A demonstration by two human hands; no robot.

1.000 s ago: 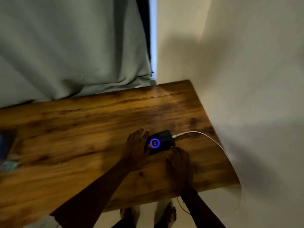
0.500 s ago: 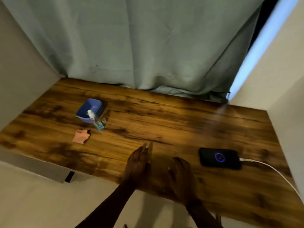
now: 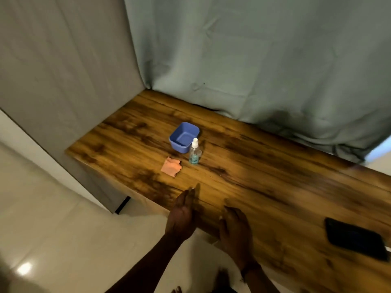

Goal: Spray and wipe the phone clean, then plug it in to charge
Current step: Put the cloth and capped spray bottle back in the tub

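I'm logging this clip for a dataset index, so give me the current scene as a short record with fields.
surface: wooden table, curtain behind
phone: black phone, flat near the right edge of view, screen dark
spray bottle: spray bottle, upright, bluish liquid low inside
cloth: orange cloth, crumpled, beside the bottle
container: blue tub, open, behind the bottle
left hand: left hand, empty, at the table's near edge
right hand: right hand, empty, palm down over the near edge
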